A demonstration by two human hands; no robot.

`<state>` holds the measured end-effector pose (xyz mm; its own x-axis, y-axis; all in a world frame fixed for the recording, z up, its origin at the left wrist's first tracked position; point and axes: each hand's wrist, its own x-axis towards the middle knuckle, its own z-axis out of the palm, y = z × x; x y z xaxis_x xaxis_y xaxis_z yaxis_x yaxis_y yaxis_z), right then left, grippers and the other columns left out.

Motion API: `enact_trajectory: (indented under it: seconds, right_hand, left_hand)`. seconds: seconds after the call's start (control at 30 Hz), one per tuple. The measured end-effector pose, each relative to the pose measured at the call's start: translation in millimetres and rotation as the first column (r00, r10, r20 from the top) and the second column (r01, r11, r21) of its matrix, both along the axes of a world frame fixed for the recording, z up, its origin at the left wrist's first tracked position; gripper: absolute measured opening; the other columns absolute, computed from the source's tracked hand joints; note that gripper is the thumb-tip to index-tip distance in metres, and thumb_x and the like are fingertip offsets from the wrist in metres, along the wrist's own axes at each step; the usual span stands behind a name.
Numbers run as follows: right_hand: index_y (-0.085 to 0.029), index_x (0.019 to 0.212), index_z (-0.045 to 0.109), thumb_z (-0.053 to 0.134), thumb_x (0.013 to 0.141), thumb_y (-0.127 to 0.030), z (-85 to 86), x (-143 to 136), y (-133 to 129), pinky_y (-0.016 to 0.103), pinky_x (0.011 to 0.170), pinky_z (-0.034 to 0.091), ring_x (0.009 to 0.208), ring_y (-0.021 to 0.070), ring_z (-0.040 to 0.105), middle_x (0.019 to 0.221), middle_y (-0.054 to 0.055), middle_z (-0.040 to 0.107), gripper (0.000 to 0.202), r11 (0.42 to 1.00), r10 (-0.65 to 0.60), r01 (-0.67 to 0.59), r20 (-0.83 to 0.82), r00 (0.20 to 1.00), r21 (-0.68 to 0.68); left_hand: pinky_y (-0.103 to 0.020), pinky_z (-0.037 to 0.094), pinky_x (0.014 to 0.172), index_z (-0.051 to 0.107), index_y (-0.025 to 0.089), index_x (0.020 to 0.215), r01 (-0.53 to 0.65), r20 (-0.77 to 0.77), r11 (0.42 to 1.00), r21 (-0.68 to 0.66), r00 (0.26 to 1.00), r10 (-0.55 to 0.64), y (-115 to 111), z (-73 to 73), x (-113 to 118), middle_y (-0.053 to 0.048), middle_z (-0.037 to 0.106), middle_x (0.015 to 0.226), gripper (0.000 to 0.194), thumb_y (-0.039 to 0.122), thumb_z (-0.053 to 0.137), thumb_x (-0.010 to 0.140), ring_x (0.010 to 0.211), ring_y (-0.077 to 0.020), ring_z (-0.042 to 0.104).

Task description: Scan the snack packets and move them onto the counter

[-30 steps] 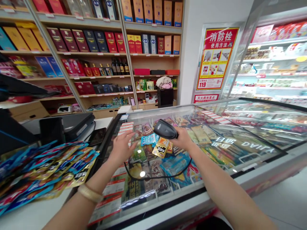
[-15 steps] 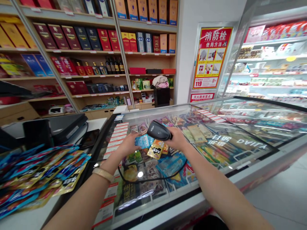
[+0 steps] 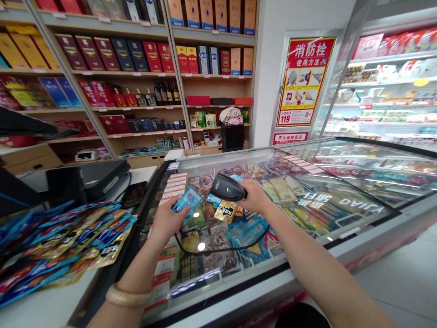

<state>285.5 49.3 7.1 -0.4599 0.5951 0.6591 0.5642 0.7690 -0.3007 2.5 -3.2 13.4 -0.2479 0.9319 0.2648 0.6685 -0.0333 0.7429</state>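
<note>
Between the thumb and fingers of my left hand is a small light-blue snack packet, raised above the freezer's glass lid. My right hand is wrapped round the handle of a black barcode scanner, its head pointing left. Just below the scanner lies a gold packet with dark lettering, beside other packets partly hidden by the scanner and hand. The scanner's black cable loops over the glass toward the left.
A chest freezer full of wrapped goods stretches to the right. On the left counter lies a spread pile of blue, red and gold packets, near a dark phone-like slab. Shelves of boxes stand behind.
My left hand has drawn the light-blue packet left and toward me, away from the other packets, and tilted it. The scanner stays nearly in place in my right hand.
</note>
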Motion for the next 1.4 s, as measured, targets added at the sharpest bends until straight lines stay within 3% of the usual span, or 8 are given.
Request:
enact_trajectory:
  seconds: [0.17, 0.6, 1.03, 1.27, 1.4]
  right_hand:
    - [-0.021, 0.090, 0.065, 0.068, 0.073, -0.029, 4.7, -5, -7, 0.026, 0.069, 0.045, 0.077, 0.0201, 0.066, 0.083, 0.004, 0.071, 0.018, 0.998, 0.040, -0.035, 0.102, 0.994, -0.051]
    - [-0.021, 0.088, 0.067, 0.067, 0.073, -0.030, 4.9, -12, -13, 0.025, 0.065, 0.042, 0.075, 0.0200, 0.064, 0.079, 0.004, 0.071, 0.018, 0.997, 0.053, -0.041, 0.207, 0.977, -0.062]
    - [-0.020, 0.091, 0.067, 0.067, 0.073, -0.029, 5.0, -11, -12, 0.025, 0.065, 0.042, 0.073, 0.0195, 0.064, 0.079, 0.004, 0.069, 0.020, 0.993, 0.065, -0.048, 0.172, 0.983, -0.105]
    - [-0.019, 0.090, 0.067, 0.067, 0.073, -0.027, 3.6, -16, -15, 0.025, 0.068, 0.044, 0.076, 0.0194, 0.064, 0.081, 0.004, 0.070, 0.019, 0.982, 0.131, -0.118, 0.082, 0.988, -0.149]
    - [-0.019, 0.091, 0.067, 0.067, 0.071, -0.023, 4.2, -20, -19, 0.024, 0.071, 0.045, 0.078, 0.0192, 0.065, 0.082, 0.003, 0.072, 0.020, 0.969, 0.171, -0.159, 0.050, 0.984, -0.187]
  left_hand:
    - [-0.031, 0.050, 0.067, 0.072, 0.017, 0.095, -0.022, 0.128, 1.000, 0.012, 0.992, 0.021, 2, -6.9, -4, -0.003, 0.073, 0.077, 0.046, 0.045, 0.066, 0.059, 0.070, -0.0217, 0.065]
    - [-0.029, 0.046, 0.063, 0.070, 0.019, 0.085, 0.020, 0.042, 1.000, 0.008, 0.999, -0.020, -3, -0.5, 1, -0.001, 0.070, 0.069, 0.034, 0.043, 0.063, 0.063, 0.068, -0.0206, 0.063]
    - [-0.028, 0.046, 0.062, 0.070, 0.018, 0.083, -0.010, 0.066, 1.000, -0.019, 0.998, 0.011, -3, -1.6, -2, -0.001, 0.068, 0.065, 0.034, 0.043, 0.064, 0.062, 0.066, -0.0200, 0.062]
    - [-0.029, 0.050, 0.067, 0.069, 0.015, 0.094, -0.034, 0.234, 0.995, 0.095, 0.972, 0.010, 1, -9.2, 0, -0.005, 0.073, 0.082, 0.043, 0.043, 0.067, 0.061, 0.070, -0.0193, 0.064]
    - [-0.027, 0.048, 0.060, 0.065, 0.015, 0.087, -0.126, 0.280, 0.976, 0.175, 0.957, 0.073, 1, -11.1, 4, -0.004, 0.069, 0.074, 0.039, 0.042, 0.070, 0.059, 0.064, -0.0172, 0.061]
